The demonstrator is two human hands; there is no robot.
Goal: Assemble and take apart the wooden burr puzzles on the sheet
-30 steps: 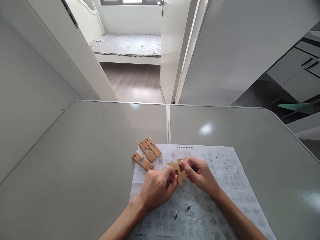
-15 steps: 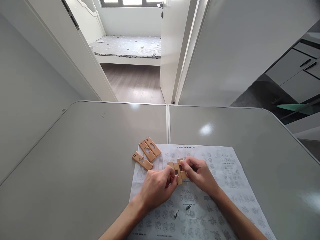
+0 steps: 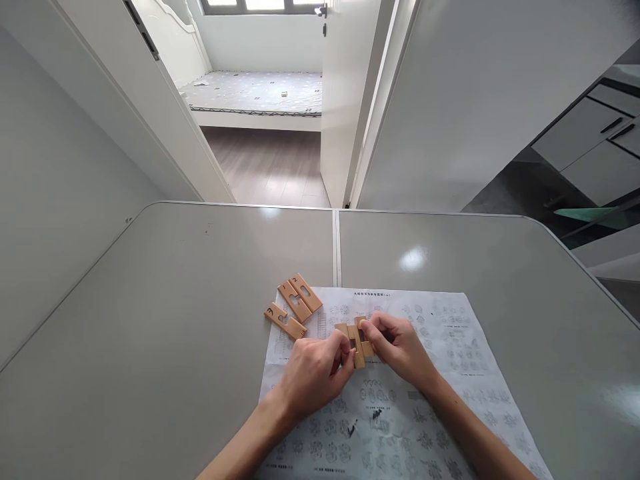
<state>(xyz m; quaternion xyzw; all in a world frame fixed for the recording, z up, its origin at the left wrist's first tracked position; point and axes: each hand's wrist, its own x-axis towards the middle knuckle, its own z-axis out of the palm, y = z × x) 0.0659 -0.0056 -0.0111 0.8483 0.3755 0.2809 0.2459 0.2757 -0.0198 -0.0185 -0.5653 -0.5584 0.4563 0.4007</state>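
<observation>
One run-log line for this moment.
left hand: holding wooden block cluster; right hand: holding same cluster; nearby: three numbered wooden pieces; beneath: printed sheet

The head camera looks forward and down across the table (image 3: 150,320), the hands (image 3: 313,372) perhaps too far for fine detail.

- We have a left grip (image 3: 316,371) that is a bare human hand, with slim fingers, a broad, smooth back and softly rounded knuckles.
- Our right grip (image 3: 401,343) is a bare human hand too, slender in the fingers, with a narrow, tapering thumb.
- Our bare left forearm (image 3: 249,439) is slim and smooth, broadening gently from the wrist and uncovered as far as the lower edge of the view.
- Our bare right forearm (image 3: 473,425) is similarly slender and uncovered to that same edge; we make out a tiny speck (image 3: 453,403) on it.
- Our fingernails are too small to tell in detail.
</observation>
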